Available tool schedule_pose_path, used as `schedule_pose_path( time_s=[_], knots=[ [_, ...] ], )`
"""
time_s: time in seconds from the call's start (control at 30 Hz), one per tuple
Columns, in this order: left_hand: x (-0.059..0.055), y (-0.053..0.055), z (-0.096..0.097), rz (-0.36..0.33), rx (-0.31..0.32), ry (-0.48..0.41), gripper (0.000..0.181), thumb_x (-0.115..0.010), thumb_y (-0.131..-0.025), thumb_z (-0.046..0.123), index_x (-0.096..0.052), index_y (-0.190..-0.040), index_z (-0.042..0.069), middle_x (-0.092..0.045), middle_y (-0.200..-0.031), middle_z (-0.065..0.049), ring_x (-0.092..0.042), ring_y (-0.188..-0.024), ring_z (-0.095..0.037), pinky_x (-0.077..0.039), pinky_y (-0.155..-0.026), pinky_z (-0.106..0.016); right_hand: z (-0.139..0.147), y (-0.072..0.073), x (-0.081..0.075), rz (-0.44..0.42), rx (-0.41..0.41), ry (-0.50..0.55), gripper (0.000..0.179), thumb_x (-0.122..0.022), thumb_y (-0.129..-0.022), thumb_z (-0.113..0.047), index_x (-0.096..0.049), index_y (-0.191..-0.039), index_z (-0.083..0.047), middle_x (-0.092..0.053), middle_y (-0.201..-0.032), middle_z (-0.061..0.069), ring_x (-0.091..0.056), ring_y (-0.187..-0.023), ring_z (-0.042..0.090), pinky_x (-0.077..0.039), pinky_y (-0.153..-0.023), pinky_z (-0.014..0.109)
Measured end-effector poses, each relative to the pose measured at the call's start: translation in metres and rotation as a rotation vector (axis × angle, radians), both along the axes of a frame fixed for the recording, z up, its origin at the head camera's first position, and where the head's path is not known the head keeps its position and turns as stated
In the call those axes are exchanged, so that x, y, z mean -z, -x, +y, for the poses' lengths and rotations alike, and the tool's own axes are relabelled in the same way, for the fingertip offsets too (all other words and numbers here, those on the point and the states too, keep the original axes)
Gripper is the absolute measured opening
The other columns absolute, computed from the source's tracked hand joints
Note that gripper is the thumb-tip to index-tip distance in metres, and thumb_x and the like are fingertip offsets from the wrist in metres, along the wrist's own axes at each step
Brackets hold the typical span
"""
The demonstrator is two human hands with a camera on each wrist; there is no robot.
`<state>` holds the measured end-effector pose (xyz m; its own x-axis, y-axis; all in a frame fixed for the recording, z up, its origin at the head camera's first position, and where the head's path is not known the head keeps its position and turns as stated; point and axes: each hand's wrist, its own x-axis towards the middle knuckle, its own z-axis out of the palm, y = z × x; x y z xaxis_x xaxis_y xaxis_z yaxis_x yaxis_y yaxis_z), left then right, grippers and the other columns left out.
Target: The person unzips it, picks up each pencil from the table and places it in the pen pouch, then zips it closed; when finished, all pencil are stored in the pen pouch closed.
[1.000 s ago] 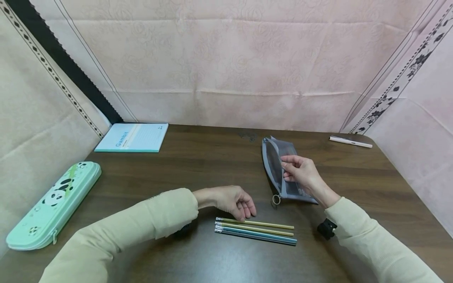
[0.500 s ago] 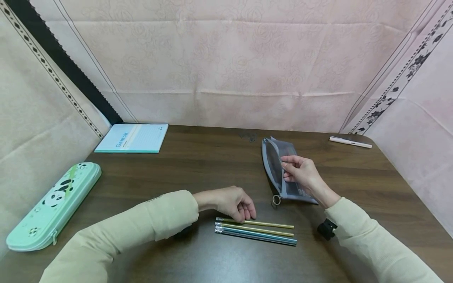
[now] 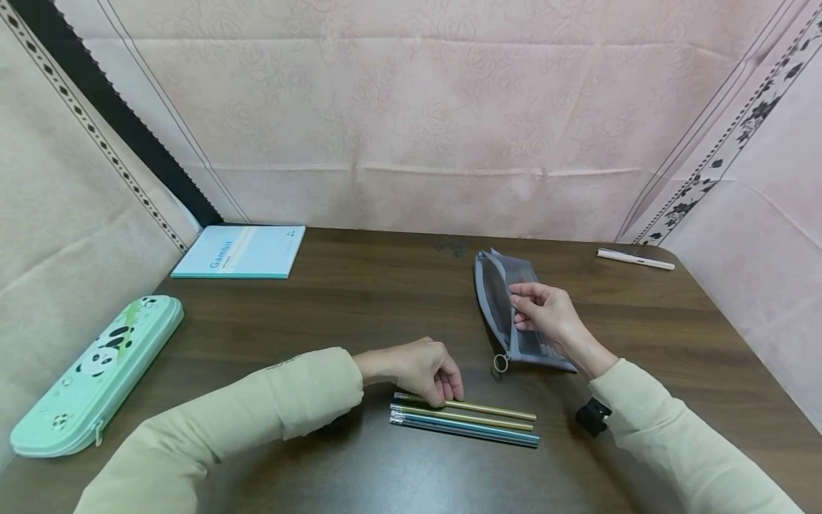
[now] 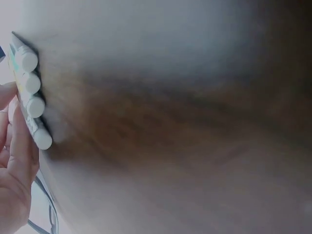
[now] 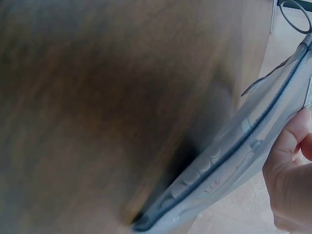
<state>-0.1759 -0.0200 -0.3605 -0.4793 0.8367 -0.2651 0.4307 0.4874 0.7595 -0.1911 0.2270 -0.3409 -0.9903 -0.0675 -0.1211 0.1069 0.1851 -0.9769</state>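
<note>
My left hand (image 3: 425, 370) pinches the farthest gold pencil (image 3: 497, 411) between thumb and fingers, close to the table. A second gold pencil (image 3: 507, 425) and blue pencils (image 3: 494, 434) lie beside it, nearly parallel. White eraser ends (image 4: 31, 84) of the pencils line up in the left wrist view, next to the fingers. My right hand (image 3: 547, 314) grips the opening edge of a grey mesh zip pouch (image 3: 521, 271), which lies unzipped with its mouth to the left. In the right wrist view, the thumb (image 5: 292, 131) presses the pouch's edge; its ring pull (image 5: 297, 19) shows above.
A mint panda pencil case (image 3: 96, 378) lies at the left edge. Behind it is a light blue notebook (image 3: 240, 251). A white pen (image 3: 636, 258) lies at the far right. Patterned cloth (image 3: 417, 107) walls in the back and sides of the brown table (image 3: 347, 300).
The farthest gold pencil has shifted slightly to the right with my left hand on it, its far tip swinging a little. My right hand and the pouch have stayed put.
</note>
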Motion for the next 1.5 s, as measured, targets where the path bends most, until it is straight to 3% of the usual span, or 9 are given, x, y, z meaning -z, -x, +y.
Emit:
schedule_pose_path(
  time_s=[0.23, 0.33, 0.43, 0.57, 0.73, 0.9, 1.07, 1.23, 1.5],
  knots=[
    [-0.008, 0.007, -0.003, -0.018, 0.026, 0.03, 0.023, -0.07, -0.075, -0.008, -0.074, -0.085, 0.012, -0.065, -0.074, 0.008, -0.06, -0.07, -0.001, -0.051, -0.066, -0.015, 0.0, -0.001, 0.001, 0.0, 0.0, -0.007, 0.039, -0.05, -0.096, -0.004, -0.043, -0.13, 0.013, -0.055, -0.074, -0.004, -0.057, -0.059, 0.002, -0.054, -0.058, 0.017],
    [-0.015, 0.015, -0.009, -0.078, 0.03, 0.007, 0.021, -0.069, -0.077, -0.007, -0.073, -0.089, 0.01, -0.067, -0.078, 0.005, -0.061, -0.074, -0.005, -0.052, -0.069, -0.018, 0.0, 0.0, 0.0, -0.002, 0.002, -0.004, 0.039, -0.05, -0.096, -0.004, -0.043, -0.13, 0.013, -0.055, -0.074, -0.004, -0.057, -0.059, 0.002, -0.054, -0.058, 0.017],
    [-0.021, 0.027, -0.015, -0.193, -0.002, -0.036, 0.021, -0.067, -0.078, -0.006, -0.071, -0.095, 0.006, -0.066, -0.083, 0.0, -0.062, -0.077, -0.01, -0.054, -0.072, -0.023, 0.0, 0.0, -0.001, -0.004, 0.006, -0.002, 0.039, -0.049, -0.096, -0.004, -0.043, -0.131, 0.013, -0.055, -0.074, -0.004, -0.057, -0.059, 0.002, -0.053, -0.057, 0.017],
    [-0.025, 0.045, -0.021, -0.365, -0.122, -0.1, 0.024, -0.065, -0.082, -0.002, -0.066, -0.105, 0.002, -0.066, -0.091, -0.007, -0.062, -0.08, -0.015, -0.056, -0.074, -0.031, -0.001, 0.0, -0.001, -0.005, 0.01, 0.002, 0.038, -0.048, -0.097, -0.003, -0.043, -0.13, 0.014, -0.055, -0.074, -0.003, -0.057, -0.058, 0.002, -0.053, -0.057, 0.016],
    [-0.019, 0.063, -0.016, -0.505, -0.298, -0.177, 0.027, -0.061, -0.09, 0.003, -0.06, -0.116, -0.002, -0.067, -0.106, -0.014, -0.065, -0.088, -0.015, -0.056, -0.074, -0.028, -0.001, 0.0, -0.001, -0.006, 0.007, 0.011, 0.038, -0.048, -0.097, -0.003, -0.042, -0.13, 0.013, -0.055, -0.075, -0.003, -0.057, -0.058, 0.002, -0.054, -0.057, 0.017],
    [-0.01, 0.07, 0.004, -0.647, -0.456, -0.259, 0.033, -0.056, -0.092, 0.002, -0.054, -0.125, -0.005, -0.061, -0.121, -0.021, -0.065, -0.091, -0.015, -0.055, -0.075, -0.023, -0.001, 0.0, -0.001, -0.003, 0.004, 0.0, 0.039, -0.049, -0.096, -0.004, -0.043, -0.131, 0.013, -0.055, -0.076, -0.003, -0.057, -0.059, 0.002, -0.054, -0.058, 0.017],
    [-0.005, 0.075, 0.032, -0.749, -0.579, -0.334, 0.034, -0.056, -0.093, 0.003, -0.054, -0.127, -0.003, -0.059, -0.123, -0.022, -0.064, -0.105, -0.024, -0.052, -0.088, -0.027, -0.001, 0.0, 0.0, -0.005, 0.007, -0.003, 0.039, -0.049, -0.097, -0.004, -0.043, -0.131, 0.013, -0.055, -0.076, -0.003, -0.057, -0.059, 0.002, -0.054, -0.058, 0.017],
    [-0.001, 0.081, 0.056, -0.8, -0.641, -0.42, 0.034, -0.061, -0.09, 0.003, -0.055, -0.123, -0.002, -0.066, -0.109, -0.017, -0.065, -0.101, -0.024, -0.052, -0.088, -0.026, -0.003, 0.001, 0.0, -0.019, -0.003, -0.006, 0.039, -0.049, -0.097, -0.006, -0.043, -0.131, 0.012, -0.056, -0.077, -0.002, -0.057, -0.059, 0.002, -0.054, -0.058, 0.017],
    [0.0, 0.077, 0.084, -0.715, -0.797, -0.448, 0.041, -0.059, -0.091, 0.0, -0.05, -0.131, -0.004, -0.061, -0.117, -0.021, -0.065, -0.097, -0.023, -0.052, -0.088, -0.029, -0.002, 0.001, -0.001, -0.026, -0.009, -0.015, 0.04, -0.05, -0.097, -0.008, -0.043, -0.131, 0.011, -0.057, -0.081, 0.001, -0.057, -0.06, 0.002, -0.054, -0.059, 0.017]
  ],
)
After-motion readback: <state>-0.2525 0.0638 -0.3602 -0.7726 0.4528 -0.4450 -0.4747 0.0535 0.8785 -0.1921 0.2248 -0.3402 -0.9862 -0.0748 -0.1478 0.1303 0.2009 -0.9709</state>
